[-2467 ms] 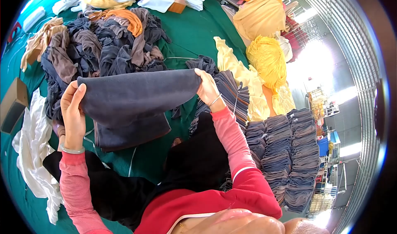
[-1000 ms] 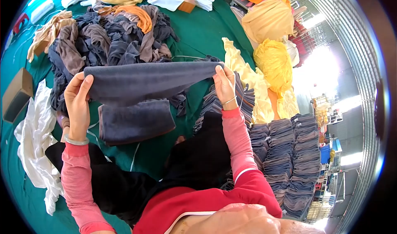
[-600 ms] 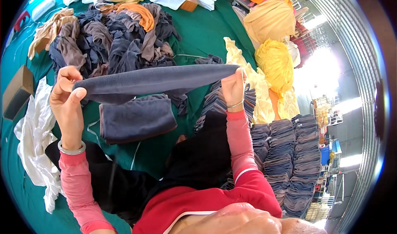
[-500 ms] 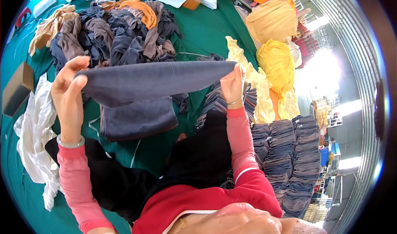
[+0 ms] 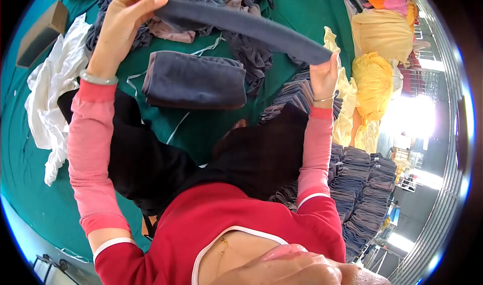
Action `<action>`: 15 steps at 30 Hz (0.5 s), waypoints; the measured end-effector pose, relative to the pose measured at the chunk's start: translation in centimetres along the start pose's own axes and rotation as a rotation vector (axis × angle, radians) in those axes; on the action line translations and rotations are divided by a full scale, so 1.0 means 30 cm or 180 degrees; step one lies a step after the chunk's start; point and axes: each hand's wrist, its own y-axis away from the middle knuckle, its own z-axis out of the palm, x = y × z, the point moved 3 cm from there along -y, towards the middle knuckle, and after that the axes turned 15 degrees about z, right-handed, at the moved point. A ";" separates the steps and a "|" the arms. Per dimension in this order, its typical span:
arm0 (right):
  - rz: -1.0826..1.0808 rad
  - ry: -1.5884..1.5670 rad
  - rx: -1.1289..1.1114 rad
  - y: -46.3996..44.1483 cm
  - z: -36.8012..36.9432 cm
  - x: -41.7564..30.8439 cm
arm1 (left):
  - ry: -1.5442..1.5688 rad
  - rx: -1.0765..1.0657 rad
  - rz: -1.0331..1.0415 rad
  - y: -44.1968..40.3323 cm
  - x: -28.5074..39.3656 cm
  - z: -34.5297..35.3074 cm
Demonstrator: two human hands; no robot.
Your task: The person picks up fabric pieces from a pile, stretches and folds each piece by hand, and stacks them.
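A dark grey towel point(image 5: 241, 27) is stretched in a narrow band between my two hands, in the air. My left hand point(image 5: 132, 20) pinches its left end between thumb and fingers. At the other end, my right hand point(image 5: 323, 78) is closed on the towel's corner. Below the band, a folded pile of dark grey towels point(image 5: 196, 78) with brownish edges lies on the green sheet point(image 5: 50, 204). Behind it is a loose heap of grey and brown towels point(image 5: 249, 58). A fanned row of folded towels point(image 5: 289, 101) lies below my right hand.
Tall rows of folded towels point(image 5: 359, 194) stand to my right. Beyond my right hand are pale yellow fabric point(image 5: 347, 101), a yellow bundle point(image 5: 372, 83) and a beige bundle point(image 5: 382, 36). White fabric point(image 5: 48, 98) and a brown block point(image 5: 43, 33) lie on my left.
Both hands have risen in the view with the towel, and it now slants down to the right and looks narrower. The view has shifted, showing the folded pile higher and fully uncovered.
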 end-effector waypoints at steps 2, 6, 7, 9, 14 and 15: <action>0.0268 0.0133 0.0037 0.035 -0.067 0.038 | -0.0453 -0.0704 -0.0305 0.054 0.038 -0.026; 0.1062 0.1058 -0.0700 0.152 -0.060 0.175 | -0.0363 -0.1653 -0.2100 0.210 0.080 -0.066; 0.1498 0.1205 -0.0837 0.189 -0.050 0.214 | -0.0175 -0.1870 -0.2378 0.259 0.072 -0.084; 0.2262 0.1462 -0.1166 0.240 -0.047 0.297 | -0.0082 -0.2080 -0.2782 0.322 0.064 -0.104; 0.2413 0.1252 -0.0304 0.160 -0.106 0.450 | -0.0940 -0.1230 -0.2832 0.326 -0.121 -0.193; 0.2338 0.1338 -0.0112 0.114 -0.129 0.464 | -0.0997 -0.0917 -0.2776 0.312 -0.179 -0.204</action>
